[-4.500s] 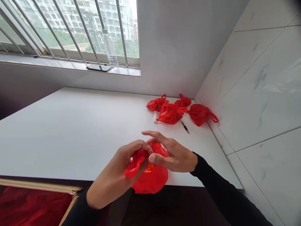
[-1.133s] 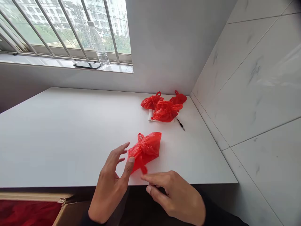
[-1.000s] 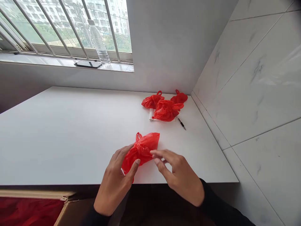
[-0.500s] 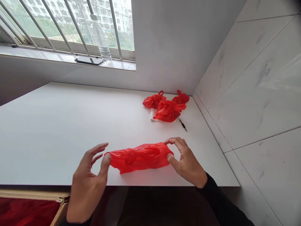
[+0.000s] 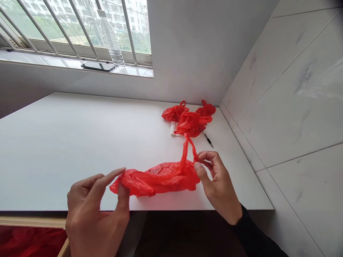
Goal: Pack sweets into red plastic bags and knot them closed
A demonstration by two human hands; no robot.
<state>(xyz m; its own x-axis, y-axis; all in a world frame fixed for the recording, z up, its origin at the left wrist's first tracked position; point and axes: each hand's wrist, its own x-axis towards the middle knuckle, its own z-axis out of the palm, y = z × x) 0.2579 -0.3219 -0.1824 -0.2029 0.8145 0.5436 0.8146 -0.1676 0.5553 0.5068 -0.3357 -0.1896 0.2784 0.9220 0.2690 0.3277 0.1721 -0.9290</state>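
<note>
A red plastic bag (image 5: 166, 182) lies stretched sideways near the front edge of the white table (image 5: 88, 142). Its left end is pinched between the thumb and forefinger of my left hand (image 5: 93, 210). On the right, the thumb and fingers of my right hand (image 5: 218, 185) close on the base of a handle loop, which stands up from the bag. Whatever the bag contains is hidden by the plastic. Behind it sit several knotted red plastic bags, the nearest one (image 5: 191, 124) resting on a white paper item (image 5: 173, 129).
A black pen (image 5: 208, 140) lies right of the knotted bags. At lower left, a cardboard box (image 5: 32, 220) holds red plastic. A clear bottle (image 5: 114, 46) and a dark phone (image 5: 98, 66) are on the windowsill. A marble-patterned tiled wall (image 5: 300, 117) borders the table's right side.
My right hand has taken hold of a handle, and the loop now stands upright. My left hand has closed on the bag's left end, which now bunches further left.
</note>
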